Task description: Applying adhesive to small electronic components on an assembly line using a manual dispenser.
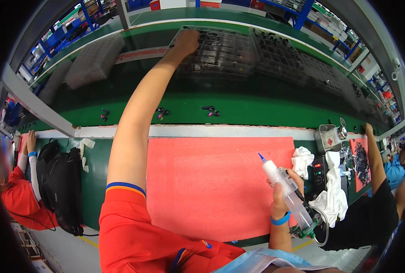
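My left arm stretches far forward, and my left hand point(186, 42) is at the near-left corner of a clear compartment tray point(230, 57). Its fingers look curled together; whatever they hold is hidden. Small dark parts lie in some of the tray's compartments. My right hand point(282, 189) is wrapped round a clear dispensing syringe point(295, 202) filled partly with white material. A blue needle tip point(261, 156) on the syringe points up and left, above the pink mat point(202, 182). A tube runs from its green rear cap point(309, 232).
Small dark parts with pink bits point(213, 112) lie spaced along the green belt point(257, 107). White cloths point(332, 200), a black control box point(320, 175) and a metal container point(327, 139) stand at right. A black bag point(59, 186) lies left. Co-workers sit on both sides.
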The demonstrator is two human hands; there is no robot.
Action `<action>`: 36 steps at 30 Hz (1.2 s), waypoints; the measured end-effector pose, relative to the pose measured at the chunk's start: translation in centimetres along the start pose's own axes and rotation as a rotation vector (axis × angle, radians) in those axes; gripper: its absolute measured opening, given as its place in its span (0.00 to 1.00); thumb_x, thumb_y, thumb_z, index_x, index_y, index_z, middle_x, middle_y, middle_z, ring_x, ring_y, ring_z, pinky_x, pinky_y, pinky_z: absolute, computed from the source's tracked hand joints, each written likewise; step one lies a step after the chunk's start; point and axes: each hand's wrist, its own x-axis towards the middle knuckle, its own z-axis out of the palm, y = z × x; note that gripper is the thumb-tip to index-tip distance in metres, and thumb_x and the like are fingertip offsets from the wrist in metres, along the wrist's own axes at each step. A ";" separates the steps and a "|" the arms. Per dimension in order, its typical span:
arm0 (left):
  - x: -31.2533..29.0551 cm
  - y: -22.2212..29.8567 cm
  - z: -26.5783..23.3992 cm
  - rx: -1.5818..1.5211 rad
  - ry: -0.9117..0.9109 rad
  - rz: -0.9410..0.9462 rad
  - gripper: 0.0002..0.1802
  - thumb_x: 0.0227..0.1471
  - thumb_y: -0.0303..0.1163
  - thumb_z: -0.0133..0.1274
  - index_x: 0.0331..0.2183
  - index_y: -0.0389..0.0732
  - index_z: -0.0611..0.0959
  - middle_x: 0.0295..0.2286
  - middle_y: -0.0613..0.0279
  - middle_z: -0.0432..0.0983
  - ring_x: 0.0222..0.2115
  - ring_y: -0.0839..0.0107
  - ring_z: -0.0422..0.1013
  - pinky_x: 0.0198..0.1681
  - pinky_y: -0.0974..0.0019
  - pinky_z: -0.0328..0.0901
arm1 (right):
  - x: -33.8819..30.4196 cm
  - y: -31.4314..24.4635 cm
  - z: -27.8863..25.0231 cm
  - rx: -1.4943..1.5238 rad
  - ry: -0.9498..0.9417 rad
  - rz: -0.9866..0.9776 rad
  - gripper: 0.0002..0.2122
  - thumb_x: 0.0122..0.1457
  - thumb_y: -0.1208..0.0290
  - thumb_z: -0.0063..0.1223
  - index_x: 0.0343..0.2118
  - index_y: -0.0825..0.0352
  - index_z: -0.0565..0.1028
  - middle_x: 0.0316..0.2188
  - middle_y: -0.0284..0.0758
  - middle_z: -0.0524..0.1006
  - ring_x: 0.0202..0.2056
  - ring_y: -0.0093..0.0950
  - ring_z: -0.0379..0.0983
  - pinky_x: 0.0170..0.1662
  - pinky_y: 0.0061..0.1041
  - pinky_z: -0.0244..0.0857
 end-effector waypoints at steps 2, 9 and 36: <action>1.9 2.5 -0.4 -0.015 -0.107 -0.050 0.13 0.36 0.35 0.50 0.28 0.39 0.77 0.31 0.49 0.70 0.34 0.53 0.66 0.36 0.56 0.62 | -0.1 0.4 -0.4 -0.057 -0.007 -0.021 0.20 0.45 0.67 0.53 0.38 0.73 0.61 0.31 0.44 0.68 0.23 0.31 0.70 0.25 0.24 0.67; 4.3 6.8 2.6 -0.128 -0.249 -0.248 0.22 0.36 0.46 0.52 0.29 0.38 0.78 0.31 0.47 0.71 0.35 0.55 0.67 0.39 0.57 0.61 | -0.3 0.1 -0.9 -0.064 -0.013 0.017 0.21 0.44 0.64 0.53 0.38 0.72 0.61 0.30 0.45 0.68 0.23 0.31 0.69 0.25 0.25 0.67; -25.0 19.8 -6.0 -1.729 -0.845 -0.583 0.11 0.49 0.31 0.41 0.34 0.33 0.66 0.25 0.54 0.70 0.24 0.71 0.70 0.26 0.74 0.65 | 0.4 -1.8 0.3 0.009 0.011 -0.007 0.17 0.45 0.69 0.51 0.36 0.74 0.65 0.30 0.43 0.70 0.25 0.27 0.70 0.26 0.21 0.66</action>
